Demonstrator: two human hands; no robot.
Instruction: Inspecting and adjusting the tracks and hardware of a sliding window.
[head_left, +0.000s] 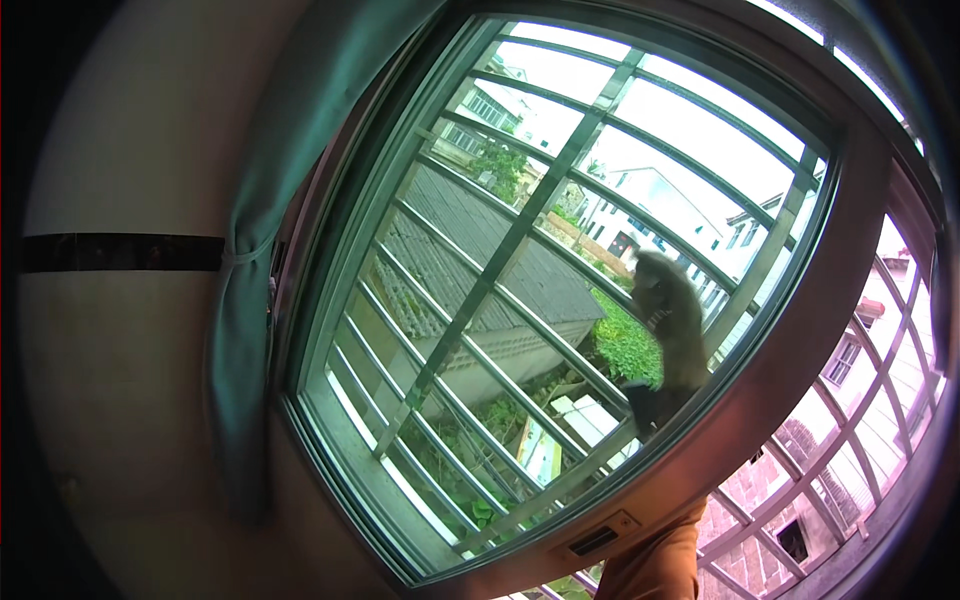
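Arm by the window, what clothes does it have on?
Only one arm shows, with a plain orange fabric sleeve near the lower edge. Through the tinted window glass the hand is blurred; no glove, watch or ring can be made out.

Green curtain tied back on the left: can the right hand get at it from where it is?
Probably not. The right hand is outside, behind the window pane, so glass and the frame stand between it and the curtain.
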